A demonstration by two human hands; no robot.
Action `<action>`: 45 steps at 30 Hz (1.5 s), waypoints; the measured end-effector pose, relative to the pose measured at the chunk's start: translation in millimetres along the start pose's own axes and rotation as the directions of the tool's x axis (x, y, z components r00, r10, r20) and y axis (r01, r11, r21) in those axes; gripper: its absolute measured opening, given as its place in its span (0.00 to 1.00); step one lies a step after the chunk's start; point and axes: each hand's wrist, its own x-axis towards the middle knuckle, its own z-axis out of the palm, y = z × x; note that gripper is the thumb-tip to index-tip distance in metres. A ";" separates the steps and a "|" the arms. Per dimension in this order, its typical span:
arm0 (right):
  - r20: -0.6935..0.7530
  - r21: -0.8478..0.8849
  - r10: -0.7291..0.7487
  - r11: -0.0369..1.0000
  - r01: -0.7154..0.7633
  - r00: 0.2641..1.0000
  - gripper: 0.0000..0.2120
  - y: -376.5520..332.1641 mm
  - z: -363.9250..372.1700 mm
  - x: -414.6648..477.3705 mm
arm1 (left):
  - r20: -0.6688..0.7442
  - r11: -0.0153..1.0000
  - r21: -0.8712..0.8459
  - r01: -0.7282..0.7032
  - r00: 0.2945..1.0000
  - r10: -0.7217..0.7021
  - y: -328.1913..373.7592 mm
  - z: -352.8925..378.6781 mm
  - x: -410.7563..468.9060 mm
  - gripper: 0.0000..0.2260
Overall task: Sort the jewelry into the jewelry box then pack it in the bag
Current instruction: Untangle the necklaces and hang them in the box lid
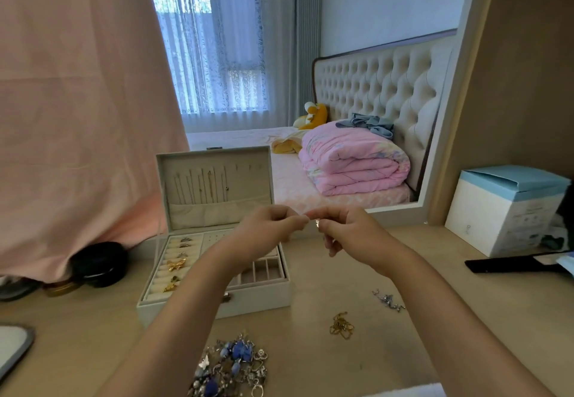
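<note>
Two hands are raised together above the wooden desk (310, 288), just in front of the open jewelry box (254, 302). The left hand (267, 226) and the right hand (344, 229) both have their fingers curled and pinch one small silvery piece (316, 222) between their fingertips; it is too small to tell what kind of piece it is. The box stands toward the desk's far left, partly hidden by the left forearm, with its lid (214, 160) upright. Thin necklaces (202, 185) hang in a row inside the lid above a fabric pocket. In the tray's left section, rings (184, 243) and a gold butterfly brooch (176, 264) sit in the padded rolls, and small square compartments fill the right section. At the desk's near edge lies a heap of blue and silver jewelry (231, 365). A tangled gold chain (341, 326) lies to the right of the heap, apart from it, and a silver chain piece (388, 299) lies beyond that, toward the right. At the right edge stands a white and blue carton (509, 207), with a flat black object (503, 264) lying in front of it. At the left edge a round black case (99, 264) sits half under a hanging pink cloth (77, 101). Behind the desk, inside a pale frame, a folded pink quilt (354, 164) lies on a bed with a tufted headboard (379, 83).
</note>
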 end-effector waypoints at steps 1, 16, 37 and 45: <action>0.014 -0.030 -0.007 1.000 0.008 1.000 0.15 -4.7 3.5 3.0 | -0.019 0.999 -0.040 -0.003 1.000 0.002 2.1 -6.7 -2.3 0.11; -0.055 -0.113 -0.086 0.990 0.079 0.995 0.11 -31.1 81.4 62.2 | 0.067 0.874 -0.487 0.006 0.997 0.030 -54.8 -100.4 -16.9 0.14; 0.135 -0.326 -0.070 0.939 0.111 0.988 0.25 -10.4 118.3 79.0 | -0.069 0.993 -0.077 0.092 0.993 -0.097 -62.9 -108.5 -12.3 0.09; 0.110 -0.040 -0.084 0.995 0.088 0.990 0.14 -21.7 121.2 74.8 | -0.089 0.980 0.176 0.098 0.992 -0.084 -55.4 -112.7 -12.6 0.08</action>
